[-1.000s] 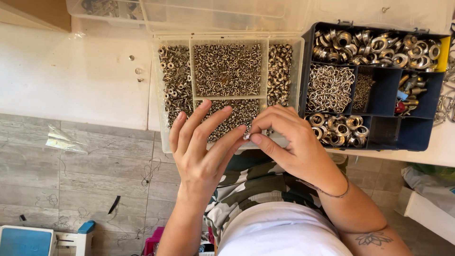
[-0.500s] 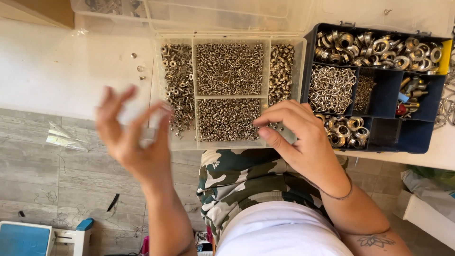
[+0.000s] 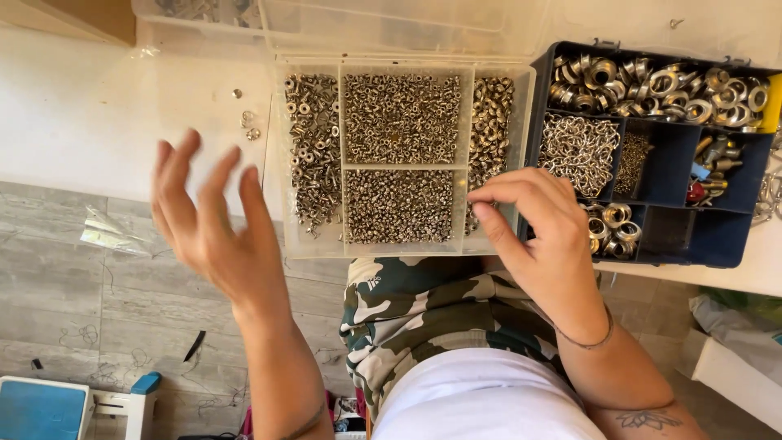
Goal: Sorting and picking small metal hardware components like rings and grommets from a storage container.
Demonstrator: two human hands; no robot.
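Spillage is the likeliest risk: the clear compartment box (image 3: 399,159) of small metal eyelets overhangs the table edge. The left hand (image 3: 213,232), spread wide and empty, is blurred; the right hand (image 3: 542,236) is pinched, contents hidden.

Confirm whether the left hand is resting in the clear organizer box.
No. The left hand is raised with fingers spread, off to the left of the clear box and touching nothing.
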